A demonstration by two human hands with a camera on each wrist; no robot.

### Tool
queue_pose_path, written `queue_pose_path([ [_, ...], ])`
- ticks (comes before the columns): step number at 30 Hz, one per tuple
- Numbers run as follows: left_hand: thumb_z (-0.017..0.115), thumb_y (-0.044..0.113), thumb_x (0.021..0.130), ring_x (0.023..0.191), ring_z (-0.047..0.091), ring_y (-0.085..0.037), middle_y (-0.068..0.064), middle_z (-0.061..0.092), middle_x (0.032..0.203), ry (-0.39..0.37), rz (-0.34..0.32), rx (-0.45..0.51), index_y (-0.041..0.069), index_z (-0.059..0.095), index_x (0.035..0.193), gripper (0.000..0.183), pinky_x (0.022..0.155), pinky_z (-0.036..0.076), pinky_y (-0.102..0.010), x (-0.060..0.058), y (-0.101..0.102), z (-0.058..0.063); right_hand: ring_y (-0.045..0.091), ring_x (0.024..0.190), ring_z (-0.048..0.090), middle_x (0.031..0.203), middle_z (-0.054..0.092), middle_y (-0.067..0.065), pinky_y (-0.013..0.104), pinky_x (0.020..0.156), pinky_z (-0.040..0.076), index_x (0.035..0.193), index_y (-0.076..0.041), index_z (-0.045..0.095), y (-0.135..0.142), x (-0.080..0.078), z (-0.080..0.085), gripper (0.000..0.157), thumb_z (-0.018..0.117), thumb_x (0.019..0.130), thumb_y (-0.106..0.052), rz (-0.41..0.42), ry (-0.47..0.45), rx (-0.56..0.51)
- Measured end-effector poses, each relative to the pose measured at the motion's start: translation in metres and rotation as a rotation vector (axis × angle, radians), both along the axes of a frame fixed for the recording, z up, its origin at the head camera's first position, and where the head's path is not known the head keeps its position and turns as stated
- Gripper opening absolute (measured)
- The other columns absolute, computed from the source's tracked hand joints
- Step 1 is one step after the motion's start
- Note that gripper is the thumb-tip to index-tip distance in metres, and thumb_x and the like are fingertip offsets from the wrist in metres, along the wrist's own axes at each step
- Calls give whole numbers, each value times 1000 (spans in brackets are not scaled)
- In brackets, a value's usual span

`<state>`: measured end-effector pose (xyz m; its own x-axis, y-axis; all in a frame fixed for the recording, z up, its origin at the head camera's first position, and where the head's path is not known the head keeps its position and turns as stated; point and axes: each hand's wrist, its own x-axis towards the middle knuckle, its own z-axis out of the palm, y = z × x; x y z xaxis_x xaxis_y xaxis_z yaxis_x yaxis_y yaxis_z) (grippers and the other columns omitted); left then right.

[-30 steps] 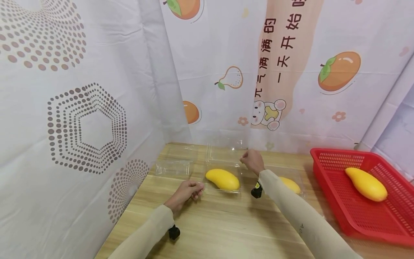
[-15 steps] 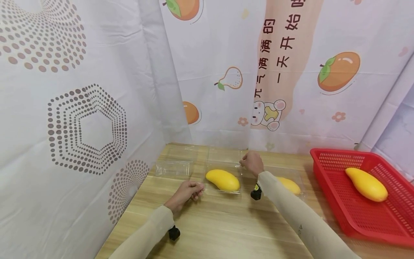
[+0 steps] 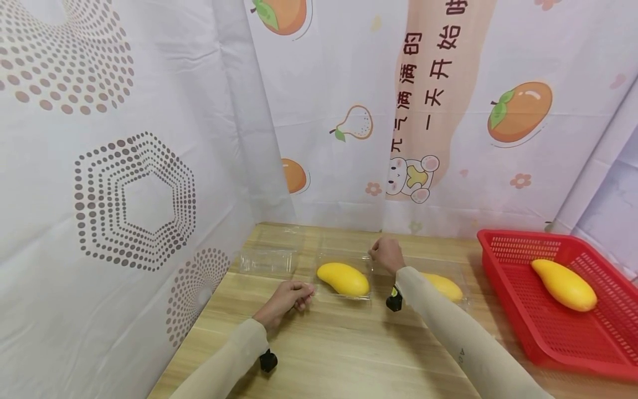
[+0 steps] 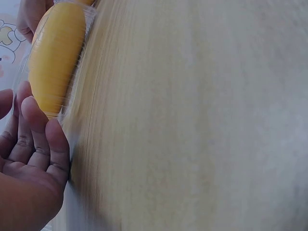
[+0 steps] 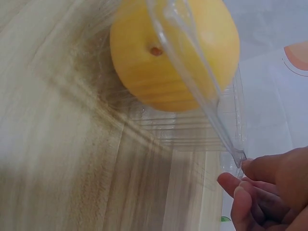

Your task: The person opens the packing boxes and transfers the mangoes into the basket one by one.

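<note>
A yellow mango [image 3: 344,280] lies in a clear plastic clamshell box [image 3: 349,297] in the middle of the table. My left hand [image 3: 286,299] is at the box's near left corner and seems to pinch it between thumb and forefinger; the other fingers are loosely bent in the left wrist view. At the far right corner, my right hand [image 3: 389,255] pinches the plastic edge with thumb and fingertip. In the right wrist view the clear rim [image 5: 202,103] runs slantwise across the mango's end. The lid leans back behind the mango, faint in the head view.
Another clear box holding a mango [image 3: 443,286] stands to the right, partly behind my right sleeve. An open clear box [image 3: 266,261] lies at the left. At far right, a red basket [image 3: 528,321] contains a mango [image 3: 563,285]. Printed curtains [image 3: 319,138] hang behind.
The clear lid behind the mango stood higher a second ago; its upper edge now shows lower and flatter. Both hands have kept nearly the same places.
</note>
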<state>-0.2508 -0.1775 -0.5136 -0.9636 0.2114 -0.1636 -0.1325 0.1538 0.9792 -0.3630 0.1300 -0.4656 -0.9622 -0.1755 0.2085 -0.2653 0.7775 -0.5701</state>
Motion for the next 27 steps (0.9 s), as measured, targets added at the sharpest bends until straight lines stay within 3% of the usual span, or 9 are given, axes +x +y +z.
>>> queue_pose_path([
  [9, 67, 26, 102, 68, 57, -11, -7, 68, 84, 0, -15, 12, -9, 70, 109, 35, 62, 49, -23, 0, 1, -2, 20, 64, 63, 73, 72, 9, 37, 62, 55, 86, 5, 78, 1, 3, 1, 13, 73, 92, -5, 32, -2, 24],
  [18, 65, 26, 103, 69, 59, -12, -10, 70, 86, 1, -22, -3, -7, 71, 108, 33, 63, 50, -24, 0, 2, -1, 20, 61, 58, 75, 73, 9, 38, 63, 54, 80, 2, 77, 2, 8, 4, 13, 73, 90, -6, 44, 37, 46],
  [27, 61, 21, 105, 68, 58, -11, -10, 70, 87, 18, -32, -16, -10, 69, 108, 33, 63, 50, -24, 0, 2, 1, 21, 74, 67, 90, 75, 12, 42, 72, 58, 92, 1, 79, -4, 16, 16, 14, 75, 92, -13, 103, 73, 90],
])
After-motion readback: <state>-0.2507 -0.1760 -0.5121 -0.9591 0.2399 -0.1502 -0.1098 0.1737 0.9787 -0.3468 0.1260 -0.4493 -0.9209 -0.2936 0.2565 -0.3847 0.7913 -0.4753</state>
